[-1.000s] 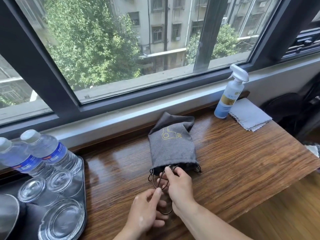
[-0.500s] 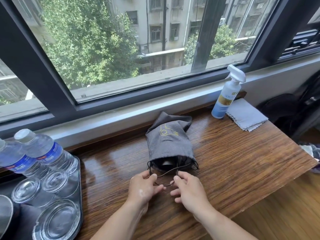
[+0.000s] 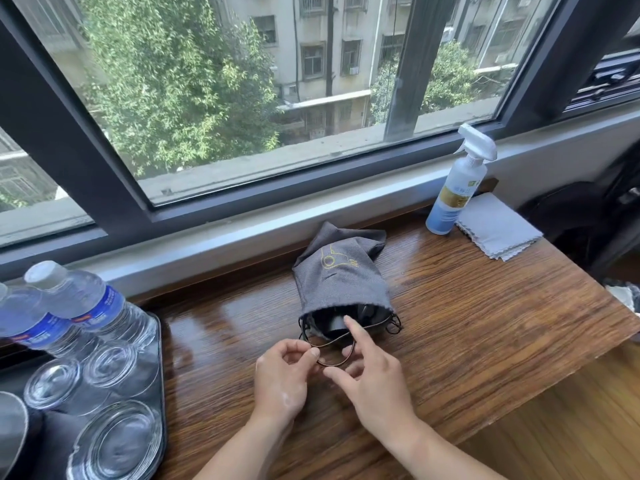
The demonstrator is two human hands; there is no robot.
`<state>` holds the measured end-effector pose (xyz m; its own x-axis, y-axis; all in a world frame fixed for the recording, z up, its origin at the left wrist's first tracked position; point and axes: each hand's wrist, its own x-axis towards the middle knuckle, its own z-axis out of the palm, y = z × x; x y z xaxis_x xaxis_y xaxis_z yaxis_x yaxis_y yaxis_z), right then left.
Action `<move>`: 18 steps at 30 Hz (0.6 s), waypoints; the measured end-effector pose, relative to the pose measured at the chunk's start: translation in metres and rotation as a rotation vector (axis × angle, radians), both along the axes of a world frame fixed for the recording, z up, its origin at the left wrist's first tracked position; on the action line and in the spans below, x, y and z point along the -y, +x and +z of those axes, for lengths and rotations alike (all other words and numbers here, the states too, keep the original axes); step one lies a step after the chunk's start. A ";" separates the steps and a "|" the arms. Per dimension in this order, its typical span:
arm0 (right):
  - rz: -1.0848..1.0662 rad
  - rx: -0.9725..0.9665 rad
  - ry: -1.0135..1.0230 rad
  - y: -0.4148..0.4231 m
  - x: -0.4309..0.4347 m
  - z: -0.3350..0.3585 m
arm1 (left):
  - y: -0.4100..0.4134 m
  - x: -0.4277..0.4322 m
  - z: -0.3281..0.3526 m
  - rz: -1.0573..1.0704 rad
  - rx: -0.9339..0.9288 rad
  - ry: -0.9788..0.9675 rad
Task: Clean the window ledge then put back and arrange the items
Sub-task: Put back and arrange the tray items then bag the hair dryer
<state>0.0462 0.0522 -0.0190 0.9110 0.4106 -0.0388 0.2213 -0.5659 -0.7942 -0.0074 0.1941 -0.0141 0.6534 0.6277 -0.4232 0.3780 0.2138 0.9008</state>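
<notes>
A grey drawstring pouch (image 3: 341,275) with a yellow outline print lies on the wooden ledge (image 3: 485,323), its mouth toward me and a dark object showing inside. A thin dark cord (image 3: 341,344) loops out of the mouth. My left hand (image 3: 282,379) pinches that cord between thumb and forefinger just in front of the pouch. My right hand (image 3: 374,375) is beside it, fingers spread, with the forefinger stretched to the pouch mouth and the cord running under it.
At the far right stand a white spray bottle (image 3: 457,188) and a folded grey cloth (image 3: 498,226). A dark tray (image 3: 160,375) at the left carries two water bottles (image 3: 79,306) and several upturned glasses (image 3: 114,368). The window frame runs behind the ledge.
My right hand has opened and its forefinger has lifted to the pouch mouth. My left hand has closed its thumb and forefinger on the cord. The pouch has stayed in place.
</notes>
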 end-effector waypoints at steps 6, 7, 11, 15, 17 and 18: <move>0.098 0.454 -0.283 0.018 0.008 -0.009 | -0.009 -0.011 -0.001 -0.114 -0.013 0.095; 0.100 0.468 -0.274 0.020 0.009 -0.010 | -0.010 -0.017 -0.005 -0.100 -0.020 0.172; 0.071 0.484 -0.221 0.019 0.010 -0.010 | 0.006 -0.041 -0.007 -0.166 0.008 0.390; 0.033 0.506 -0.217 0.020 0.010 -0.002 | 0.030 -0.040 -0.004 -0.292 0.040 0.382; 0.017 0.523 -0.220 0.023 0.010 0.001 | 0.035 -0.040 -0.003 -0.273 0.035 0.399; 0.009 0.528 -0.217 0.024 0.010 0.002 | 0.037 -0.040 -0.003 -0.263 0.031 0.412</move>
<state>0.0704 0.0426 -0.0169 0.8259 0.4521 0.3368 0.5625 -0.7000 -0.4399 0.0297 0.2336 -0.0168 0.8205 0.5510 -0.1520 0.3431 -0.2620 0.9020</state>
